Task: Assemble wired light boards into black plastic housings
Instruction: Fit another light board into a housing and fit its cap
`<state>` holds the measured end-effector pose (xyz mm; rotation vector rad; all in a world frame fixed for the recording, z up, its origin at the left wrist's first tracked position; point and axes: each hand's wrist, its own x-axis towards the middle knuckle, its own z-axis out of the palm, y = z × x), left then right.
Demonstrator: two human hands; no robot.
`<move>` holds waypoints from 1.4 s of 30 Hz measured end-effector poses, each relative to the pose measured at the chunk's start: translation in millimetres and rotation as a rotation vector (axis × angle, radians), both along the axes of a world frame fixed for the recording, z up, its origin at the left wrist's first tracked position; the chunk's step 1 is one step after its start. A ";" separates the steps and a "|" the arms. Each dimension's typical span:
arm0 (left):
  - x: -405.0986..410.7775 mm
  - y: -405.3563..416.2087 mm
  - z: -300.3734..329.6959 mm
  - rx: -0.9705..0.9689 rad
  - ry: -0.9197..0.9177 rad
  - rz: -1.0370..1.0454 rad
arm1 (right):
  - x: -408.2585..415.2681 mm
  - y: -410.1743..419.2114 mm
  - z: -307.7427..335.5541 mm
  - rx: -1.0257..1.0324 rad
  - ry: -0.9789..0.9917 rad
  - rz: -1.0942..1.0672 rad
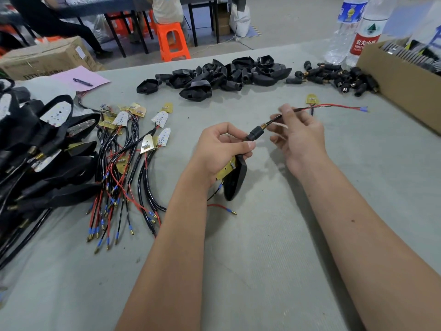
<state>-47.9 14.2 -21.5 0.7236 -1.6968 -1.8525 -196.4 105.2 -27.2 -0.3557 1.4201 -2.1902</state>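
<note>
Grey bench (262,235) carries everything. Far left edge: heap of finished lights (40,163), boards seated in black shells. Just beside it, a loose spread of wired boards (133,149), red and black leads trailing toward the near edge. At the back, a pile of empty black housings (214,76); to its right, a scatter of small black stems (334,77) next to a cardboard box (401,84). Two water bottles (355,29) behind.

Left hand (222,151) curled around a black housing (235,180) with a yellow board (226,167) at its mouth, thumb and fingers gripping a stem (255,134). Right hand (298,137) pinches the wires (334,106) coming out of that stem, other fingers loosely spread; motion-blurred.
</note>
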 end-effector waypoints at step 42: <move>-1.5 5.4 -1.9 -0.504 -0.112 0.156 | 8.4 3.9 -1.5 -0.008 0.248 -0.177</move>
